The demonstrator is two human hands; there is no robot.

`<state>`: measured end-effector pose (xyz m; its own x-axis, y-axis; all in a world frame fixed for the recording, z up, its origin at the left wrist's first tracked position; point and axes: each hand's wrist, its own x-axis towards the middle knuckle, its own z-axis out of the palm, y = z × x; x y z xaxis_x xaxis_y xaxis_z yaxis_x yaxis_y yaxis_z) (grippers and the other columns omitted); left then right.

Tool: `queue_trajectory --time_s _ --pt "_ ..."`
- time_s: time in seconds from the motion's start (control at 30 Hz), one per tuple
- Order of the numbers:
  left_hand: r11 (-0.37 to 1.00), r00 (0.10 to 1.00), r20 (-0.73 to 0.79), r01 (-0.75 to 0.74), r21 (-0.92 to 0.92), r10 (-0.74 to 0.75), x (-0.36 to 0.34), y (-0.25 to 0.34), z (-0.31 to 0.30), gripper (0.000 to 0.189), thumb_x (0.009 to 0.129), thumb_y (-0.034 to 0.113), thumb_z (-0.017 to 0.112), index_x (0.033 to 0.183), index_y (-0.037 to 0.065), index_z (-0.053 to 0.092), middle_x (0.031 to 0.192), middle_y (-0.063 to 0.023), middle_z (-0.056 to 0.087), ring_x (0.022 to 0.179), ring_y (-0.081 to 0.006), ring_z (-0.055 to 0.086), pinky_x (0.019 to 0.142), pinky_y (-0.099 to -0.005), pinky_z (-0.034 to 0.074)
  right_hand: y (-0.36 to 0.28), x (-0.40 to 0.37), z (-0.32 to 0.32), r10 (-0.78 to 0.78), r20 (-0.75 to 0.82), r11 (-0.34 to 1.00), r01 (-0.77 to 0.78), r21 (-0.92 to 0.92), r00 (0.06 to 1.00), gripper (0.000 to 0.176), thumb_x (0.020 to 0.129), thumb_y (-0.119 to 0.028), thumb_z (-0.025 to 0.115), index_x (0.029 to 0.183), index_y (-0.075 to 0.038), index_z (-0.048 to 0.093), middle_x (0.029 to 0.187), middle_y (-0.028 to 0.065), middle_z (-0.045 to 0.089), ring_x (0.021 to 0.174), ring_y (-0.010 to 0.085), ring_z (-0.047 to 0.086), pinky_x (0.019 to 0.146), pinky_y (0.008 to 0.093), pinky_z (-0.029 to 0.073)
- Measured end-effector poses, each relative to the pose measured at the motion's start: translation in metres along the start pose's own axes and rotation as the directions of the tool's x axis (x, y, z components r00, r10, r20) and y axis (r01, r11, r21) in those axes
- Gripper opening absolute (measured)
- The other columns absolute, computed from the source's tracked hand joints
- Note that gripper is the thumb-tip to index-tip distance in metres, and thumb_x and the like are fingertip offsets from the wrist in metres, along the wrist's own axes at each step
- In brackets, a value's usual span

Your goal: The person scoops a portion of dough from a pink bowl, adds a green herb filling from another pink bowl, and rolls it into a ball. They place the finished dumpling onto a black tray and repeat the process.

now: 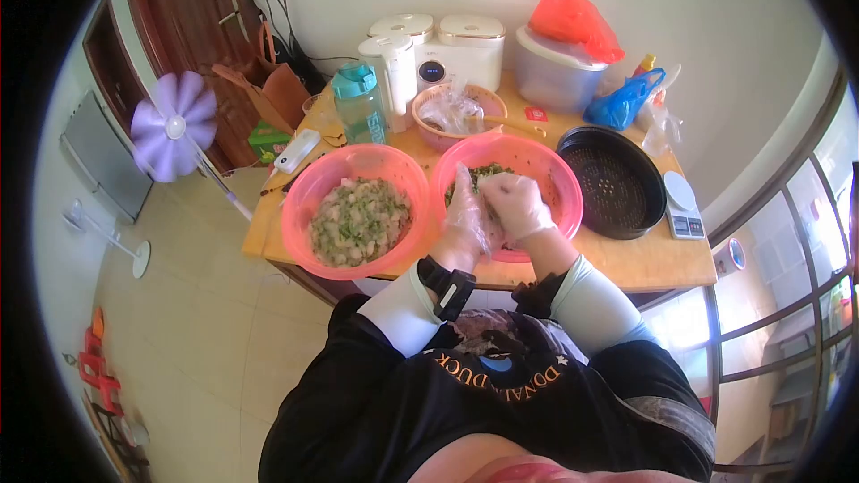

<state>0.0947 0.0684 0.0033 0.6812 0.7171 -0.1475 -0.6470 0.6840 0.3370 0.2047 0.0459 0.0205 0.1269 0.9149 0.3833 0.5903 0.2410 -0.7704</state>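
Note:
Both of my hands wear thin clear gloves and are over the right pink bowl [565,192], which holds a dark green chopped mixture [488,172]. My left hand [465,213] is at the bowl's near left, fingers pointing up and away, its palm turned towards the other hand. Curled at the fingers, my right hand [517,203] is close beside it; what it holds, if anything, is hidden. Left of them, a second pink bowl [300,206] contains a pale and green chopped mixture [360,221].
A black round pan [611,181] and a kitchen scale [683,206] are at the right. Behind the bowls are a peach basket [429,130], a teal bottle [360,103], a white appliance [470,49] and a lidded tub [559,72]. A fan [174,125] stands left.

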Motion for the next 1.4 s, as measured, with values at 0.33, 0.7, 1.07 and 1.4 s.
queue_trajectory --time_s 0.33,0.7,1.07,1.4 --pt "0.997 0.997 -0.054 -0.05 -0.064 0.047 0.012 -0.006 0.0 0.09 0.089 0.085 0.037 0.123 0.005 0.059 0.121 -0.0159 0.066 0.111 -0.0331 0.065 0.099 -0.0481 0.053 -0.017 -0.004 -0.006 0.313 0.098 0.886 -0.328 0.327 0.945 0.034 0.09 -0.035 0.07 0.099 -0.002 0.075 0.098 0.0147 0.074 0.091 0.0252 0.07 0.086 0.0371 0.053" --pt "0.994 0.987 0.159 -0.018 -0.106 0.035 -0.007 -0.001 0.007 0.092 0.088 0.086 0.036 0.128 0.006 0.058 0.123 -0.0153 0.065 0.111 -0.0312 0.065 0.098 -0.0468 0.054 -0.007 0.006 -0.006 0.247 0.045 0.906 -0.247 0.344 0.968 0.022 0.088 -0.023 0.071 0.098 -0.004 0.075 0.096 0.0189 0.072 0.087 0.0331 0.068 0.083 0.0402 0.053" --pt "0.975 0.981 -0.001 -0.192 -0.115 0.193 0.026 0.0 -0.011 0.078 0.098 0.073 0.033 0.131 0.007 0.058 0.128 -0.0143 0.063 0.117 -0.0295 0.062 0.103 -0.0456 0.051 -0.035 0.003 -0.007 -0.271 0.157 0.939 0.297 -0.177 0.95 0.024 0.088 -0.011 0.065 0.11 -0.007 0.074 0.1 0.0216 0.071 0.103 0.0379 0.068 0.094 0.041 0.053" --pt "0.897 0.965 -0.034 -0.254 -0.362 0.259 0.015 0.005 -0.001 0.051 0.107 0.046 0.035 0.135 0.009 0.057 0.131 -0.0131 0.063 0.121 -0.0301 0.061 0.105 -0.0476 0.05 -0.034 0.015 -0.011 0.176 0.12 0.743 -0.212 0.635 0.977 0.038 0.095 -0.031 0.065 0.115 0.002 0.071 0.102 0.0124 0.074 0.099 0.0268 0.068 0.09 0.0384 0.052"
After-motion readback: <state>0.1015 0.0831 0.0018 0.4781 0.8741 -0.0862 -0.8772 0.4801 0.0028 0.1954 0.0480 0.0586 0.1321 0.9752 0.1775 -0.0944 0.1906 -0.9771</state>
